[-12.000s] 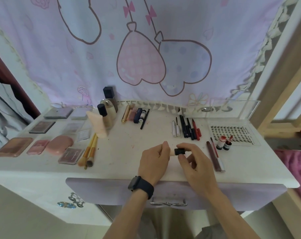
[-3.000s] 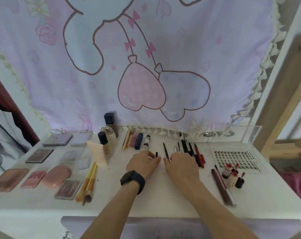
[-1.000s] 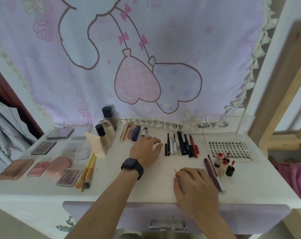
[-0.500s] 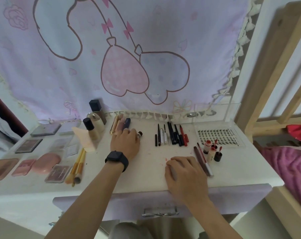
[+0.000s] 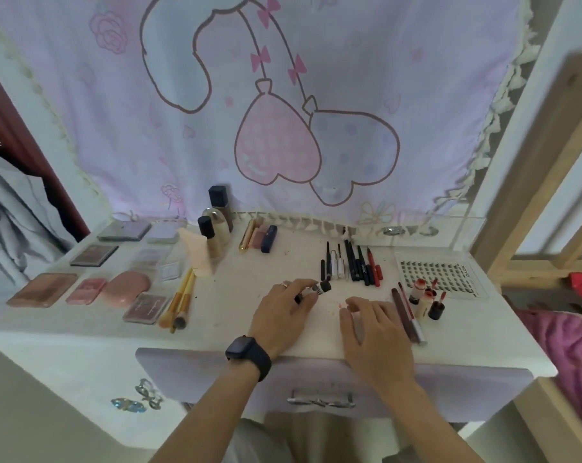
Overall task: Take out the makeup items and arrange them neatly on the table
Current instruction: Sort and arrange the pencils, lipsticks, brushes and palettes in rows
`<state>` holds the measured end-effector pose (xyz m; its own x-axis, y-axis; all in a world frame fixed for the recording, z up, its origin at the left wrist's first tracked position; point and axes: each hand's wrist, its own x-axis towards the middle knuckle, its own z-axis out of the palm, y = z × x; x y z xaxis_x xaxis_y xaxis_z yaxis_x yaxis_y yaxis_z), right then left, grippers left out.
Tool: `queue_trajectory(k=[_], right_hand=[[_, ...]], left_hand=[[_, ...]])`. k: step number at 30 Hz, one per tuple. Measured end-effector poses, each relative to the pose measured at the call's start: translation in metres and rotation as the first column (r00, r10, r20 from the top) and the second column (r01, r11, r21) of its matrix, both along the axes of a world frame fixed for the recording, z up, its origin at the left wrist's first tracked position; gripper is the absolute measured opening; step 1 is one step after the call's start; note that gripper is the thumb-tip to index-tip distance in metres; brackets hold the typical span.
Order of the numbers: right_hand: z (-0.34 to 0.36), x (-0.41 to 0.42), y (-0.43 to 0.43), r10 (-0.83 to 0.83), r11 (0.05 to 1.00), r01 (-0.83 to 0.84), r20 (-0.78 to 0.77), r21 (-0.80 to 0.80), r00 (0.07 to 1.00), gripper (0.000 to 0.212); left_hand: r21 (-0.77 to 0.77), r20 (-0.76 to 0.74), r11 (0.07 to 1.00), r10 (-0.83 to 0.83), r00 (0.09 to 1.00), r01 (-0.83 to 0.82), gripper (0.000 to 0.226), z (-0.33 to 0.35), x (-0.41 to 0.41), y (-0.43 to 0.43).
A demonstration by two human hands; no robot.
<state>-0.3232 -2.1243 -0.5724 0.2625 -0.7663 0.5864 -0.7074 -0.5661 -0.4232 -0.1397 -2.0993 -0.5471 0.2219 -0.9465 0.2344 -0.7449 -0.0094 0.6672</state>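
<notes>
left hand (image 5: 282,314) gripping tube (image 5: 323,288) (black cap), right hand (image 5: 374,329) relaxed — on table (image 5: 236,295)

light: soft daylight is glowing through the curtain (image 5: 366,61) | shadows: are falling faint | edges: are bowing | detail: is smearing slightly

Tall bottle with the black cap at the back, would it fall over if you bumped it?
It probably tips easily: the tall bottle stands upright, narrow, with a chunky cap on top. It would likely knock the rounder bottle right in front of it. It looks stiff, maybe glass, so a fall could crack it.
</notes>
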Motion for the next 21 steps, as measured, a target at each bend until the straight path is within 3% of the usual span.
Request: queue_trajectory(k=[3,7,10,14,18,21], right_hand=[[0.006,0.002,0.0,0.016,0.987,-0.035,0.121,0.156,0.993,0.047],[0.016,0.004,-0.012,-0.012,0.944,-0.079,0.271,0.321,0.963,0.052],[0.02,0.009,-0.018,0.045,0.912,-0.121,0.197,0.393,0.979,0.044],[0.013,0.013,-0.018,0.037,0.925,-0.041,0.018,0.378,0.999,0.047],[0.01,0.013,-0.016,0.052,0.939,-0.022,-0.078,0.342,0.996,0.074],[0.01,0.014,-0.015,0.022,0.934,0.001,-0.062,0.358,0.998,0.083]], left_hand=[[0.022,-0.046,0.999,-0.029,0.999,0.03,0.023,0.004,-0.008,0.0],[0.003,-0.288,0.996,-0.084,0.954,0.088,0.02,0.006,0.002,0.005],[0.039,-0.293,0.993,-0.099,0.951,0.115,0.023,0.006,0.005,0.009],[0.03,-0.319,0.992,-0.104,0.942,0.12,0.019,0.005,0.004,0.009],[0.019,-0.294,0.991,-0.12,0.948,0.132,0.017,0.005,0.005,0.01],[0.034,-0.148,0.995,-0.092,0.985,0.098,0.025,0.0,-0.007,0.009]])
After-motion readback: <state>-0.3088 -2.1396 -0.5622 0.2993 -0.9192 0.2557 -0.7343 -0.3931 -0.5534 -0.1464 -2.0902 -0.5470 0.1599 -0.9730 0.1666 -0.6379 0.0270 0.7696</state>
